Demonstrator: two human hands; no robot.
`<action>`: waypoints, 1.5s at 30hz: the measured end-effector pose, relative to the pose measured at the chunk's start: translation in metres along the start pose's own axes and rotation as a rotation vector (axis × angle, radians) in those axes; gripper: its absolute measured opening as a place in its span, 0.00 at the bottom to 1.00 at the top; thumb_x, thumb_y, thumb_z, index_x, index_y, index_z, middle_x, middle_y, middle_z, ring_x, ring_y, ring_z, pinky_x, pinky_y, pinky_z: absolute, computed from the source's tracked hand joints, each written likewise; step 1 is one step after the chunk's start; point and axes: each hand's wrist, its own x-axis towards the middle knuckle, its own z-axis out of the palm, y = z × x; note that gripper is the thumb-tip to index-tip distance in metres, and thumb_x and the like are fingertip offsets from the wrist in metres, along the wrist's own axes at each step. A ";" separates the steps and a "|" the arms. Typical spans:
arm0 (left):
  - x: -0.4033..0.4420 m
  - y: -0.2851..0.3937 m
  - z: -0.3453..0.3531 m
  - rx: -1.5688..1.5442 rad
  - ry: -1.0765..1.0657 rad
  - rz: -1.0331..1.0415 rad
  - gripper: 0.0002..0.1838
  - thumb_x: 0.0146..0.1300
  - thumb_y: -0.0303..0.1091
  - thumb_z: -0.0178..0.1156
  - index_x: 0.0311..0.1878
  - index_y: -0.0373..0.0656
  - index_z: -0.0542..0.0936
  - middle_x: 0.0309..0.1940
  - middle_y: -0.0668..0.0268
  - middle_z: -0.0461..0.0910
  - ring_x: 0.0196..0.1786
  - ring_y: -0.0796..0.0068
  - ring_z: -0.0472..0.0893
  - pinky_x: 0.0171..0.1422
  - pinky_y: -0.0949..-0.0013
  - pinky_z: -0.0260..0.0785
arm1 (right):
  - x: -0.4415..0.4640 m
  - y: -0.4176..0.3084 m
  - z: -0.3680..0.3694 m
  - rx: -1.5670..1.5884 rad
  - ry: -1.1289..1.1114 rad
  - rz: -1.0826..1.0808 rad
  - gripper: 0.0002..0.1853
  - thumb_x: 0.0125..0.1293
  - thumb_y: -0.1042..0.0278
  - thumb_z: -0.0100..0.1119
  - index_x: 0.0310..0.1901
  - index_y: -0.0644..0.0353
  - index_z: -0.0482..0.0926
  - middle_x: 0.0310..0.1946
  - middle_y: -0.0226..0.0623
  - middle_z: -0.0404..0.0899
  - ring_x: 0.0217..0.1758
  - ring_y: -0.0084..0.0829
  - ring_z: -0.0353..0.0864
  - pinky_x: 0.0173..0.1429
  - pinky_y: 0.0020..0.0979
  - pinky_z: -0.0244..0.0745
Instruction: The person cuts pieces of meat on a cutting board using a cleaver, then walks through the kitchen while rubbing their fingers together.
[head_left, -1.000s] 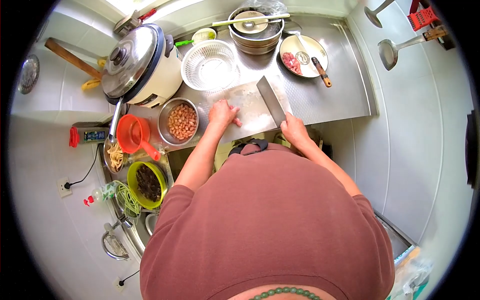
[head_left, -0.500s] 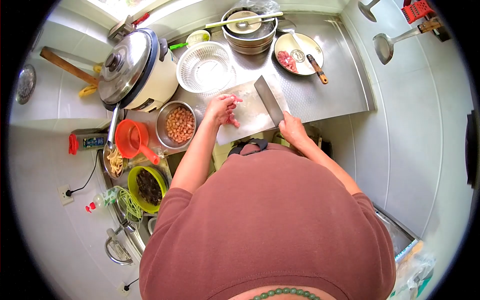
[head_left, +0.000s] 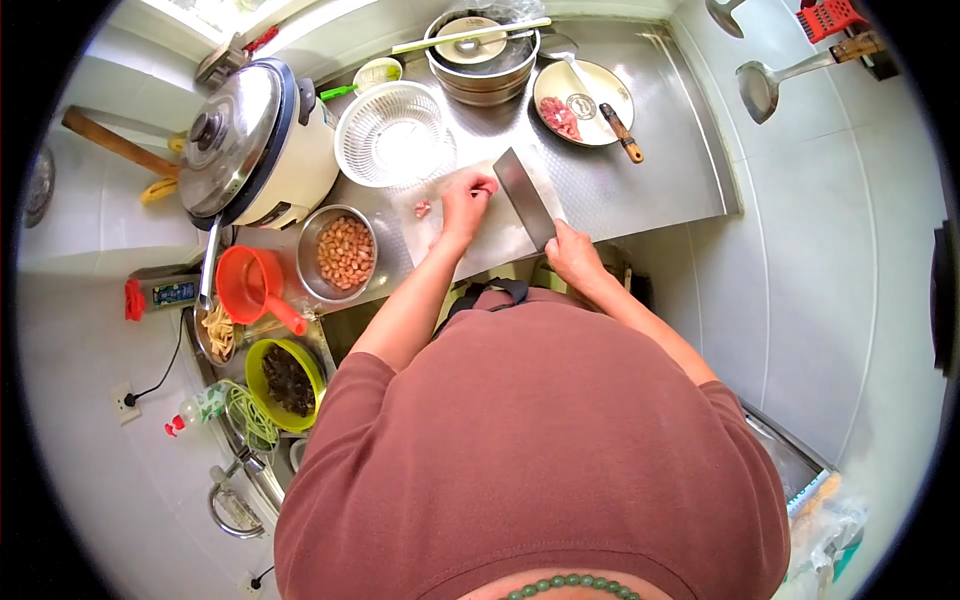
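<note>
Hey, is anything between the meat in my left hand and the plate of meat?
Yes: the cleaver in your right hand. Its far end lies between the meat in your left hand and the plate. I see nothing else blocking.

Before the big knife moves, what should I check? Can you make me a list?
1. Cleaver held by its handle: ok, in the right hand.
2. Left hand well away from the cleaver: not ok, it looks close.
3. Left hand's grip on anything: cannot tell, too small and partly hidden.
4. Cutting board steady: cannot tell.
5. Loose meat piece away from the cleaver: ok, the left hand is between them.
</note>
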 end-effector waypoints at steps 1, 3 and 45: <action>-0.004 -0.004 0.001 0.120 -0.016 0.136 0.04 0.56 0.26 0.61 0.26 0.42 0.79 0.27 0.63 0.79 0.28 0.70 0.76 0.36 0.68 0.71 | 0.000 -0.001 -0.001 0.008 -0.003 0.006 0.18 0.60 0.65 0.46 0.50 0.65 0.70 0.34 0.64 0.78 0.40 0.61 0.78 0.47 0.53 0.72; -0.013 -0.009 -0.004 0.364 -0.128 0.363 0.05 0.57 0.26 0.60 0.26 0.43 0.79 0.26 0.62 0.77 0.31 0.65 0.76 0.40 0.65 0.70 | -0.001 -0.002 -0.003 0.005 -0.004 0.016 0.18 0.61 0.65 0.46 0.50 0.65 0.70 0.34 0.63 0.78 0.40 0.61 0.77 0.47 0.53 0.72; 0.004 0.008 0.009 0.247 -0.439 -0.222 0.05 0.57 0.26 0.57 0.35 0.36 0.79 0.28 0.61 0.82 0.28 0.72 0.82 0.36 0.69 0.73 | 0.004 -0.004 -0.004 0.018 0.007 0.032 0.17 0.61 0.66 0.47 0.49 0.65 0.69 0.32 0.65 0.77 0.39 0.62 0.78 0.46 0.54 0.73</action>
